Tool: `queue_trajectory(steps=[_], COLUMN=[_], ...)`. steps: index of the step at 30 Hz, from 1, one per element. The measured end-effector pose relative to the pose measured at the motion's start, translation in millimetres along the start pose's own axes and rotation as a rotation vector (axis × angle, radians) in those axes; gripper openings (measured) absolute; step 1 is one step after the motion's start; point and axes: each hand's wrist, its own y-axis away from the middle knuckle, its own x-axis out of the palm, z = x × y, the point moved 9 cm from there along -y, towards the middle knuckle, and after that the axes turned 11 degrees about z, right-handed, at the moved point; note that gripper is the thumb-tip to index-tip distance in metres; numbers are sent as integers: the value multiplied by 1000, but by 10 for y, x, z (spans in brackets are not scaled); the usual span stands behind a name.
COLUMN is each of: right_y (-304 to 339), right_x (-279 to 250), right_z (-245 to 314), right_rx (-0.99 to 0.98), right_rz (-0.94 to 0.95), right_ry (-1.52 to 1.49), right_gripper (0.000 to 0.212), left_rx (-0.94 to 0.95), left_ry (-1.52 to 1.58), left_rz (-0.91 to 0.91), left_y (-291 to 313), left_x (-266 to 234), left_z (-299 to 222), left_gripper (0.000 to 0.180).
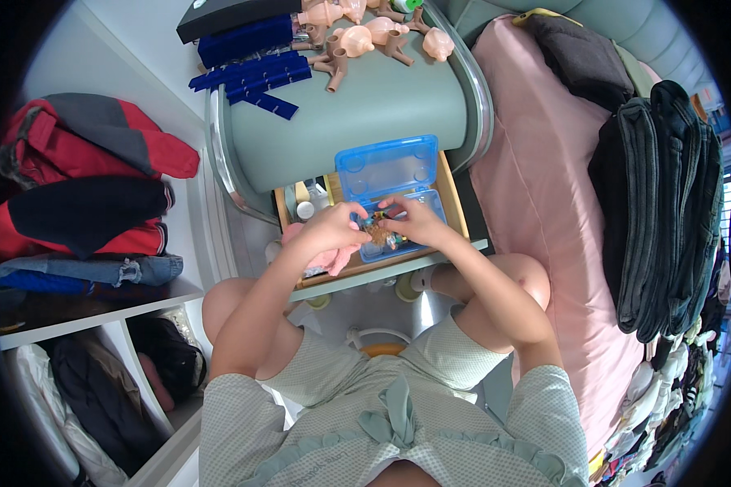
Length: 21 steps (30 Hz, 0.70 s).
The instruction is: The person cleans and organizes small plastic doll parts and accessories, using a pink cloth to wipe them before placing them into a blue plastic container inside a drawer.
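A blue plastic box [430, 208] sits in the pulled-out drawer [456, 203], its clear blue lid [388, 168] tipped back. Small colourful pieces and a tan, bead-like clump [378, 234] lie in the box. My left hand [335, 230] reaches over its left side, fingers curled in at the pieces. From the right, my right hand [415, 222] bends its fingers toward the same spot. Whatever lies between the fingertips is too small to name. Pink cloth [331, 258] lies under my left wrist.
On the green rounded cabinet top [349, 122] are blue velvet strips [256, 77] and several peach-and-brown branching pieces [357, 40]. Bottles and a white-capped jar [304, 210] share the drawer. Folded clothes [97, 174] fill the left shelf; folded jeans [662, 211] lie at right on pink bedding [536, 219].
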Motion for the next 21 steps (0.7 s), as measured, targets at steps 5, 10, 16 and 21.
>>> queue_trajectory(steps=[5,10,16,21], right_y=[99,198,181,164], right_x=[-96,-272,-270,-159], right_z=[236,512,745,846], right_rx=[14,-34,-209,-230], right_rz=[-36,-101,-75,27], right_ry=[318,306,154,156], right_gripper=[31,26,23,22], left_rx=[55,166,261,270], left_ry=[40,262,354,251], left_rz=[-32,-54,-212,-283], left_y=[-5,52,163,209], left_x=[-92,-240,-530,-668], left_z=[-96,-267,-430,-397], left_gripper=[27,21,28,37])
